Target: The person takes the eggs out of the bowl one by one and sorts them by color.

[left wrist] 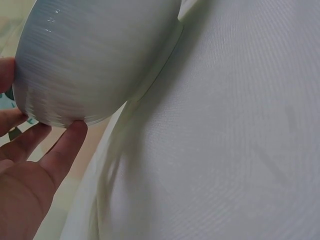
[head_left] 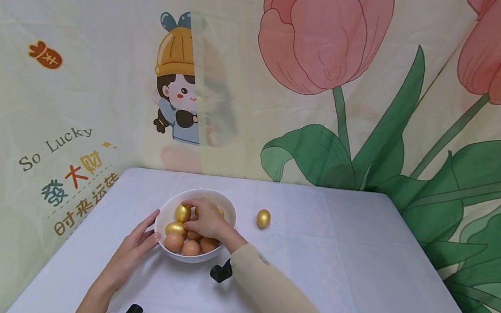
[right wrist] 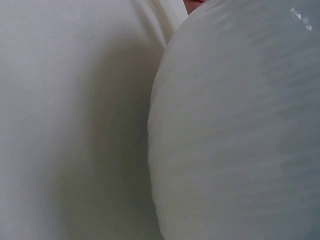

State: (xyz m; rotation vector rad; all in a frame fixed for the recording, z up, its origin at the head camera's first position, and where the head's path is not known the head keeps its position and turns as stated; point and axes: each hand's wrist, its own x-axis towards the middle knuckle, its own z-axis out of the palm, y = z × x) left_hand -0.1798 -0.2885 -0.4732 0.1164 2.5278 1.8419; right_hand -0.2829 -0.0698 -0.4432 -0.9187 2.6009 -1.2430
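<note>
Whole back wall is a cloth backdrop (head_left: 234, 10) with giant tulips (head_left: 326, 40) up at the upper right, and a white table (head_left: 356, 270) fills the bottom of the frame. The bowl (head_left: 206, 195) sits just left of centre, low down. Left hand (head_left: 134, 245) has its fingers and thumb resting on the outside, not wrapped round anything. Right hand (head_left: 207, 219) is down in there, looks to be pinching a gold egg (head_left: 182, 213) toward the bowl's upper left.

My read: we're mid egg-handling, but picking up or setting down, can't tell. Either way the next move calls for a steady bowl and a gentle lift or release. In the way: another gold one (head_left: 176, 228) right below it, brown eggs (head_left: 174, 242) crowding the front, and the hand itself hiding part of the pile. A loose gold egg (head_left: 263, 218) lies on the table, right of the bowl. Also a black gadget (head_left: 221, 271) by the right cuff, near the rim.
</note>
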